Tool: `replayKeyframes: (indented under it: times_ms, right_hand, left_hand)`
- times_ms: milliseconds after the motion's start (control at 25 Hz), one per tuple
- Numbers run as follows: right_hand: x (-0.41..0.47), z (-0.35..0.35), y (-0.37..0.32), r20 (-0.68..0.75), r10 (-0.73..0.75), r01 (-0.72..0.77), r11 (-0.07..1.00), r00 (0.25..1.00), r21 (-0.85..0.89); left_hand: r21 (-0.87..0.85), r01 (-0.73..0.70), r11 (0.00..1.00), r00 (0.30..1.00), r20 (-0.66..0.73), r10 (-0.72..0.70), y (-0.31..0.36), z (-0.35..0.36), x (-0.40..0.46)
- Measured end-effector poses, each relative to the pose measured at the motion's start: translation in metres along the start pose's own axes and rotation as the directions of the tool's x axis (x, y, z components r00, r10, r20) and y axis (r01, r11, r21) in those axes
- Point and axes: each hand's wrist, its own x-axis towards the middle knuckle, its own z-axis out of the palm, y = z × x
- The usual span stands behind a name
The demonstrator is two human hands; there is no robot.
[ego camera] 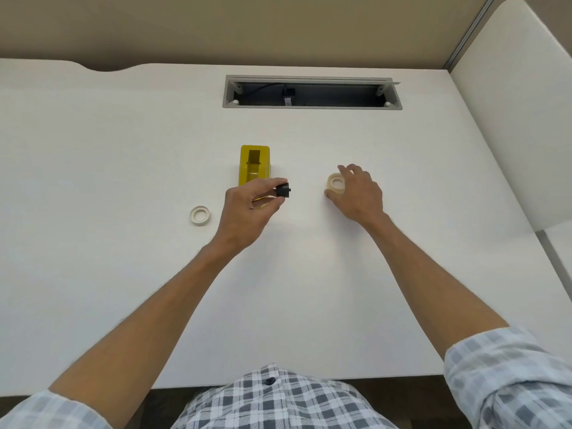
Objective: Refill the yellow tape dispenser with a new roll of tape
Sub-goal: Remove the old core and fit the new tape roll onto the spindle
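Left hand (247, 209) pinches a black spool (283, 191) near the yellow dispenser (254, 164); right hand (356, 193) grips the tape roll (335, 183) on the table (123, 150).

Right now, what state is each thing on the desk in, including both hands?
Yellow tape dispenser: upright on the desk, roll bay empty.
Black spindle: out of the dispenser, pinched in the left hand.
New tape roll: flat on the desk, right hand fingers curled round it.
Empty white core: lying flat, untouched.
Cable hatch: open.
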Motion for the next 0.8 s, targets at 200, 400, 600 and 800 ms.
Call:
replayKeyframes:
  times_ms: [200, 400, 600, 800]
  right_hand:
    - [0.006, 0.001, -0.002, -0.005, -0.017, 0.017, 0.999, 1.000, 0.040]
    - [-0.007, -0.006, -0.008, -0.091, 0.051, -0.009, 0.909, 0.995, 0.416]
    - [-0.037, -0.031, -0.029, -0.003, 0.065, -0.034, 0.562, 0.998, 0.826]
    - [-0.069, -0.048, -0.052, 0.049, -0.067, -0.024, 0.336, 0.997, 0.941]
  left_hand:
    - [0.051, -0.019, 0.998, 1.000, -0.018, 0.020, 0.001, 0.001, 0.003]
    - [0.024, -0.012, 1.000, 1.000, -0.013, 0.012, 0.003, 0.002, 0.005]
    - [0.021, -0.026, 0.999, 1.000, -0.016, 0.026, 0.008, 0.002, 0.004]
    - [0.024, -0.005, 1.000, 1.000, -0.021, 0.006, 0.013, 0.003, 0.000]
